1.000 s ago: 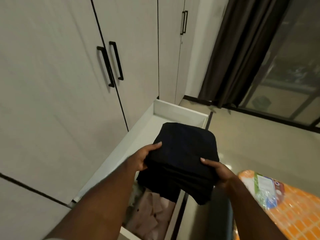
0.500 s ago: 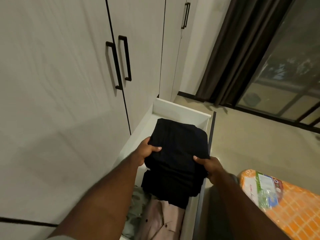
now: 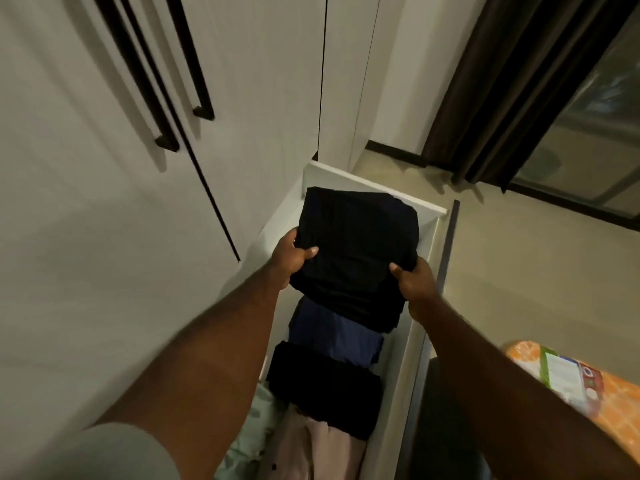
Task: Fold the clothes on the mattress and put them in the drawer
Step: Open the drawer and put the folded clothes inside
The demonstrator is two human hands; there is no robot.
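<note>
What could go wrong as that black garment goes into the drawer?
The left hand and right hand grip only the near half of the folded black garment; its far end may sag and unfold on release. Its near edge hangs over the navy fold, so it may land crooked in the drawer.

Pale wardrobe doors (image 3: 86, 237) with long black handles (image 3: 194, 64) fill the left. A dark curtain (image 3: 502, 81) hangs beside a window (image 3: 595, 116), above a beige floor (image 3: 519, 271). The light is dim.
</note>
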